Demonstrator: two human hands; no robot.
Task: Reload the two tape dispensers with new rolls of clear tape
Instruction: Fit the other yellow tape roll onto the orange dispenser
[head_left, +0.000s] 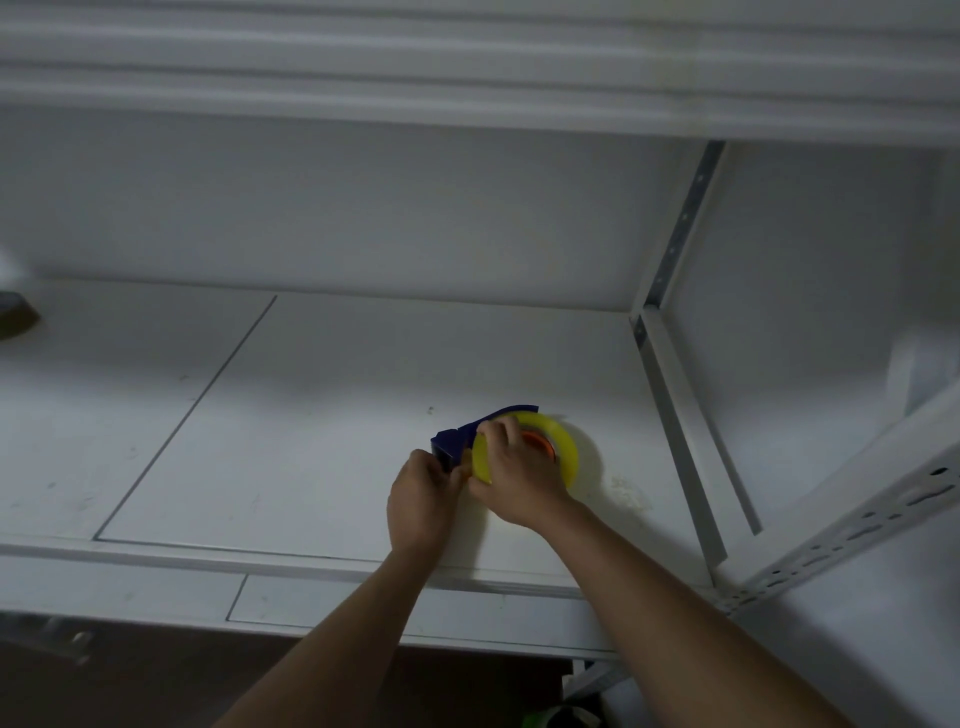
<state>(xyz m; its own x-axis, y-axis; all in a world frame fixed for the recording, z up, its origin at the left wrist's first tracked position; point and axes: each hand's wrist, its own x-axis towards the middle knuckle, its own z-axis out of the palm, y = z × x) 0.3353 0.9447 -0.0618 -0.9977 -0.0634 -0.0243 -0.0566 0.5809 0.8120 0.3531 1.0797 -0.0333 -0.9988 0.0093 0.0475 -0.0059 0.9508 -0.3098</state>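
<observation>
Evidently a roll is being seated: the tape roll, yellowish with an orange core, is grasped by the right hand, whose fingers curl over its near rim, while the dark blue dispenser is pinched at its near end by the left hand. Both things lie on the white shelf, directly under and just beyond the hands. For a clean fit, the dispenser is best kept pinned flat while the roll is pressed squarely onto its hub, and the loose end should be led out toward the cutter; whether the roll is fully seated cannot be told. Open shelf is left to the left of the hands and beyond them. To the right, a slotted metal upright stands near, and the shelf's front edge runs beneath the forearms.
</observation>
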